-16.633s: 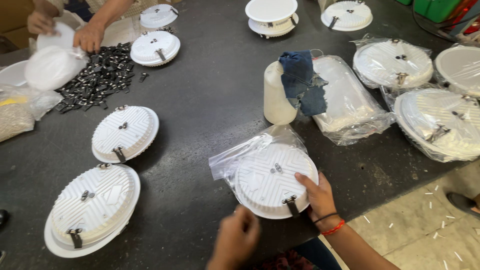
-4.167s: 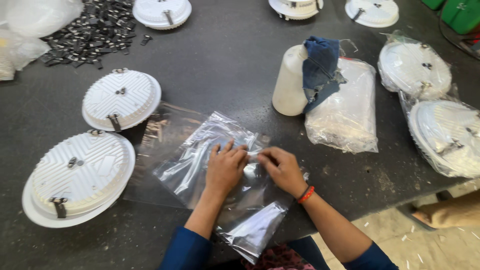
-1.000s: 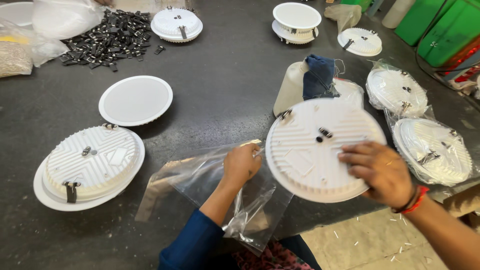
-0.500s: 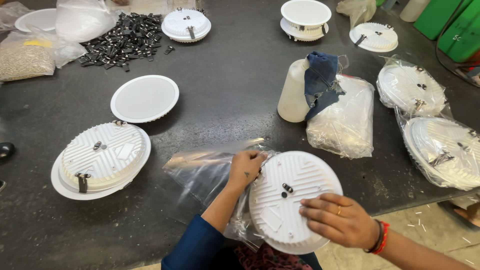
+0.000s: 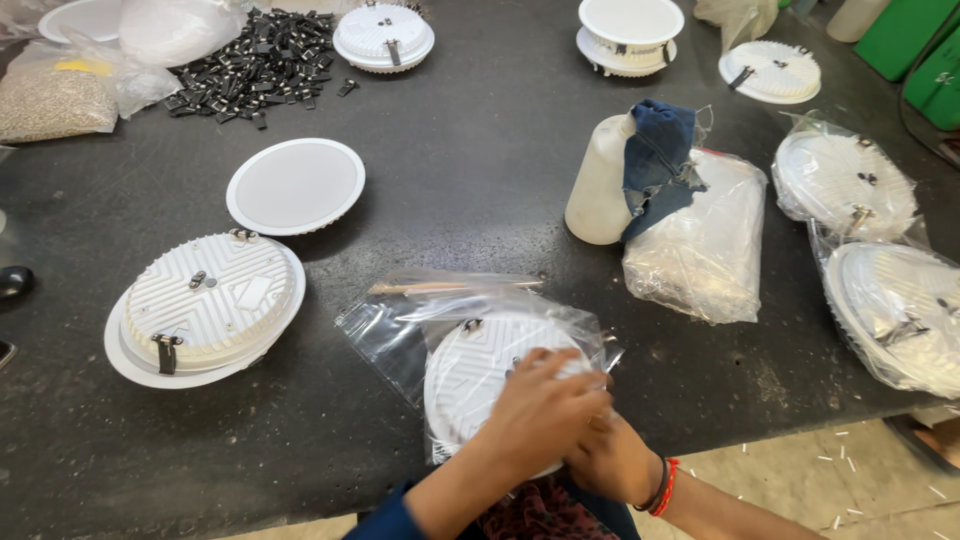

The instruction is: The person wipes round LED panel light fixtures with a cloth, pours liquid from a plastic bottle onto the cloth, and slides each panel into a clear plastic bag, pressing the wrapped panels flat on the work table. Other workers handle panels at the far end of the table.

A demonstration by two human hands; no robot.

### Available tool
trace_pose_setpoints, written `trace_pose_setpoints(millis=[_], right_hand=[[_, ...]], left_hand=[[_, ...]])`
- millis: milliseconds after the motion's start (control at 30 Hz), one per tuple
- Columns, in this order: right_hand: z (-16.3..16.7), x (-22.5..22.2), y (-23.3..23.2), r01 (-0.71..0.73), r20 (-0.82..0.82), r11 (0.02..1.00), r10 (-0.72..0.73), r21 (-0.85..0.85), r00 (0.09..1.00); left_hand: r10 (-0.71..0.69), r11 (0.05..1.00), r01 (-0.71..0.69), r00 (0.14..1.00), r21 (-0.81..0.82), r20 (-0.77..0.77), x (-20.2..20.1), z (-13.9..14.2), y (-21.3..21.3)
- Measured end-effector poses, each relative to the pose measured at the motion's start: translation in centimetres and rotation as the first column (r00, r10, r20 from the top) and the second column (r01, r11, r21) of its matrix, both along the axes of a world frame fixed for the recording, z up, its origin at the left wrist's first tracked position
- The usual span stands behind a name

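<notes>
Ribbed white plastic lamp disc (image 5: 480, 370) sits inside crinkly clear bag (image 5: 400, 325), near counter (image 5: 480, 200) edge; left hand (image 5: 540, 415) and right hand (image 5: 610, 460) fingers grasping its right rim.

Both hands, the left hand (image 5: 535, 415) laid over the right hand (image 5: 610, 465), are at the near edge of the dark desk (image 5: 470, 180), pressed on a white round lamp (image 5: 470, 375) inside a clear plastic bag (image 5: 420, 320), which blocks the way straight ahead. To the left, a bare strip of desk lies between the bag and a ribbed white lamp housing (image 5: 210, 305), with a flat white disc (image 5: 295, 185) beyond it. To the right, a filled plastic bag (image 5: 705, 240) and a white bottle (image 5: 598, 185) draped with a blue cloth (image 5: 658, 160) stand near, two bagged lamps (image 5: 880, 270) crowd the right edge, and the middle of the desk beyond the clear bag is open up to the pile of black clips (image 5: 255, 65).
</notes>
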State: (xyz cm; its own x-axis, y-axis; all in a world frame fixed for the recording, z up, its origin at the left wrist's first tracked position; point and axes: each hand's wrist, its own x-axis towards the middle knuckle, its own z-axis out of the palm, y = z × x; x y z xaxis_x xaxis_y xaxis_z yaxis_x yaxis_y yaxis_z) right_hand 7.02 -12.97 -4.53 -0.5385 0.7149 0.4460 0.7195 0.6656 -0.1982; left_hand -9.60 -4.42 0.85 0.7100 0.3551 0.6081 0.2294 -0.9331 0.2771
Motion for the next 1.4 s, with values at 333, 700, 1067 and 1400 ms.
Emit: trace_pose_setpoints(millis=[333, 700, 1067, 1400], right_hand=[[2.4, -5.3, 5.0, 0.225, -0.023, 0.962, -0.231, -0.152, 0.973], [1.7, -7.5, 11.5, 0.246, -0.084, 0.966, -0.252, -0.074, 0.964], [-0.6, -7.1, 17.0, 0.460, -0.124, 0.886, -0.452, 0.048, 0.883], [-0.2, -5.5, 23.8, 0.436, -0.148, 0.896, -0.444, -0.080, 0.884]], left_hand=[[0.413, 0.847, -0.329, 0.902, -0.417, 0.127, -6.4, -5.5, -6.7], [0.815, 0.576, -0.792, 0.577, -0.200, 0.062, -13.9, -2.0, 5.0], [0.673, 0.725, -0.635, 0.735, -0.267, 0.078, -10.8, -5.2, 6.8], [0.778, 0.621, -0.784, 0.618, 0.010, 0.113, -11.1, -1.5, 6.1]])
